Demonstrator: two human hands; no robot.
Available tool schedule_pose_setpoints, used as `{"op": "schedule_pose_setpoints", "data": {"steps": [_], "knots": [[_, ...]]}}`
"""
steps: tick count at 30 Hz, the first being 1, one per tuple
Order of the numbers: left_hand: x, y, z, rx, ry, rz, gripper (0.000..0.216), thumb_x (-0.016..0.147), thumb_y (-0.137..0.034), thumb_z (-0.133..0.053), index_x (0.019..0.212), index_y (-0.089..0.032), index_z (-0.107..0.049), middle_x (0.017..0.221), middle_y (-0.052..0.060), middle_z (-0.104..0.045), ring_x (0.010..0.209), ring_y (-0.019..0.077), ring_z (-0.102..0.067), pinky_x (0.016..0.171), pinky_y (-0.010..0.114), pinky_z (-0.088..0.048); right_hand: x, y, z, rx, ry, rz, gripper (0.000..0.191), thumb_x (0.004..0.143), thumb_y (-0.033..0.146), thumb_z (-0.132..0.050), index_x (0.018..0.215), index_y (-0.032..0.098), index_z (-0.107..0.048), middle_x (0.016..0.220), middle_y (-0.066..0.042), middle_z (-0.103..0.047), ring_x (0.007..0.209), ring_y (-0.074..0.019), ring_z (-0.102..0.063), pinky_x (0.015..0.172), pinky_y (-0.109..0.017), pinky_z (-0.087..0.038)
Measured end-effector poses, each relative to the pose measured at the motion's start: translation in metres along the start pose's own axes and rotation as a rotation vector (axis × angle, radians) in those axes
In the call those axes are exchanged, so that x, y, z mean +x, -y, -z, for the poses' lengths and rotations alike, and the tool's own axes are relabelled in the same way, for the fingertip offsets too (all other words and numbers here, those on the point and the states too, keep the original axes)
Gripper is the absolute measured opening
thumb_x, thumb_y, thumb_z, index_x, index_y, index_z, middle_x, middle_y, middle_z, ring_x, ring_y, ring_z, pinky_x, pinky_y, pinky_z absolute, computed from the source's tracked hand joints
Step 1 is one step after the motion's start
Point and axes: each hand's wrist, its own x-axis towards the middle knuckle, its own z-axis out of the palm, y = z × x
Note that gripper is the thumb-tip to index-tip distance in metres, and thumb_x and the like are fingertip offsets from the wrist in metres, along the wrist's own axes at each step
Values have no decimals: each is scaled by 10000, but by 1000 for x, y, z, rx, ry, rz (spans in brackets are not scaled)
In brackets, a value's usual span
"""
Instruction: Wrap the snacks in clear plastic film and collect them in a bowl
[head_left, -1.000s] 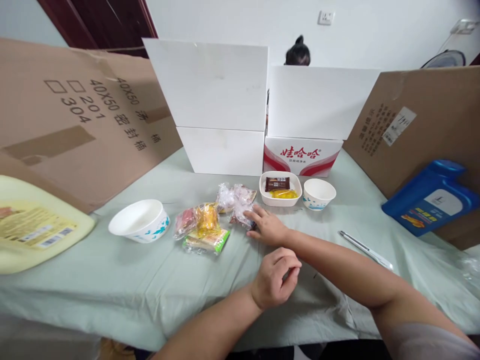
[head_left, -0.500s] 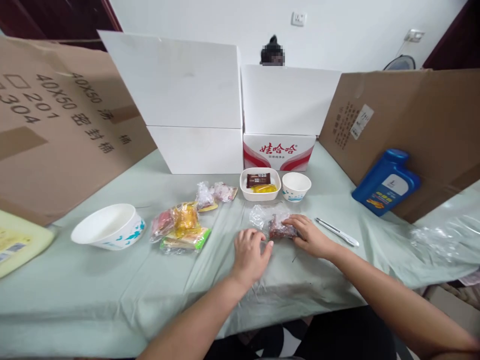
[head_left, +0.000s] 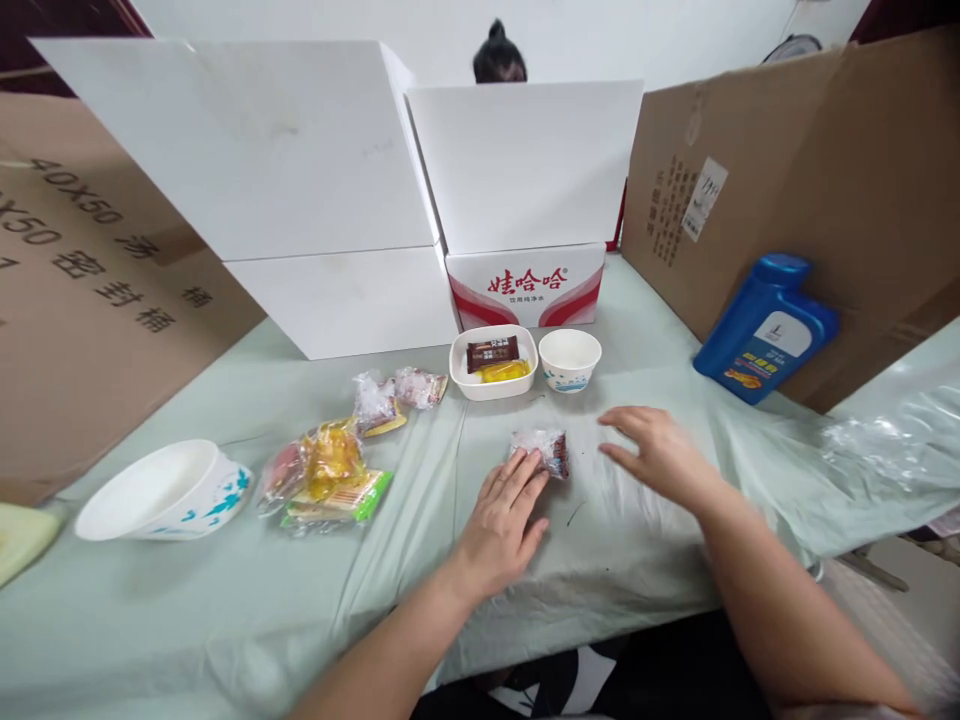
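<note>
A small clear-wrapped dark red snack packet point(head_left: 541, 450) lies on the pale green tablecloth point(head_left: 225, 610) in front of me. My left hand point(head_left: 501, 520) rests flat with fingers stretched out, its fingertips touching the packet's near left edge. To the right of the packet, my right hand point(head_left: 660, 455) hovers open with fingers spread, holding nothing. Beyond them stands a white rectangular dish point(head_left: 459, 378) with a brown bar and a yellow packet in it, and a small white paper bowl point(head_left: 570, 360) beside it.
A pile of wrapped snacks point(head_left: 326, 470) and two small packets point(head_left: 390, 395) lie to the left, near a large white bowl point(head_left: 154, 490). White boxes point(head_left: 330, 200) and cardboard sheets point(head_left: 787, 170) wall the table. A blue jug point(head_left: 765, 325) leans at right. A person's head shows behind the boxes.
My right hand has let go of the red packet and moved off to its right. My left hand slid forward onto the packet. The view shifted closer and lower.
</note>
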Motion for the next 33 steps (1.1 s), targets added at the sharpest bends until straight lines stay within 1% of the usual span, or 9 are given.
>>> {"op": "schedule_pose_setpoints", "data": {"steps": [3, 5, 12, 15, 20, 23, 26, 30, 33], "knots": [[0, 0, 1, 1, 15, -6, 571, 896, -174, -518, 1446, -160, -365, 1516, 173, -382, 1446, 328, -271, 1101, 558, -361, -4, -36, 8, -266, 174, -295, 243, 831, 280, -640, 1048, 178, -683, 1029, -147, -704, 994, -338, -640, 823, -469, -464], [0, 0, 2, -9, 21, 5, 591, 894, -167, -517, 1460, -175, -350, 1520, 163, -377, 1447, 324, -271, 1100, 557, -370, -2, -43, 5, -327, 284, -326, 153, 827, 199, -611, 952, 175, -696, 926, -133, -700, 925, -321, -654, 786, -438, -464], [1, -3, 6, -15, 3, -14, 446, 875, -140, -528, 1320, -171, -513, 1493, 157, -398, 1423, 345, -308, 1087, 552, -405, 5, 33, -20, 20, -60, 109, 267, 924, 189, -478, 1153, 204, -614, 1030, -88, -633, 841, -191, -627, 719, -288, -478], [1, -5, 8, -30, -43, 6, 372, 882, -128, -516, 1248, -183, -550, 1422, 144, -466, 1383, 324, -373, 1080, 519, -423, 7, 48, -20, -4, -7, 194, 275, 907, 142, -484, 1123, 207, -641, 977, -82, -633, 827, -195, -611, 694, -290, -469], [-2, 1, 8, -96, -261, 228, 303, 898, -162, -521, 1197, -210, -529, 1163, 100, -585, 1136, 235, -565, 983, 434, -489, 10, -2, -8, -177, 142, -88, 298, 801, 32, -516, 973, 192, -699, 916, -99, -653, 875, -238, -620, 768, -345, -471], [-5, 10, 5, -149, -396, 462, 392, 875, -258, -589, 1248, -204, -482, 1014, 62, -594, 963, 200, -602, 874, 376, -520, 10, -19, -11, -219, 97, -235, 224, 812, 105, -566, 979, 167, -701, 995, -153, -668, 962, -321, -607, 818, -455, -472], [-5, 17, 5, -140, -424, 598, 540, 820, -339, -668, 1305, -199, -477, 916, 30, -572, 863, 190, -590, 810, 356, -517, 12, -1, -22, 11, -67, -87, 392, 855, 277, -622, 1229, 159, -601, 1252, -184, -594, 1159, -348, -536, 944, -509, -440], [-2, 17, 7, -105, -324, 490, 155, 842, -277, -627, 976, -219, -679, 818, 26, -580, 820, 197, -577, 757, 338, -495, 14, 44, -36, 258, -114, 270, 788, 825, 461, -678, 1474, 184, -327, 1482, -176, -397, 1355, -328, -369, 1069, -495, -358], [-1, 13, 7, -130, -297, 461, 97, 850, -199, -569, 862, -206, -665, 771, 16, -582, 771, 176, -575, 729, 307, -486, 15, 62, -42, 234, -54, 359, 718, 831, 346, -690, 1457, 205, -369, 1396, -167, -492, 1257, -328, -459, 996, -494, -417]]}}
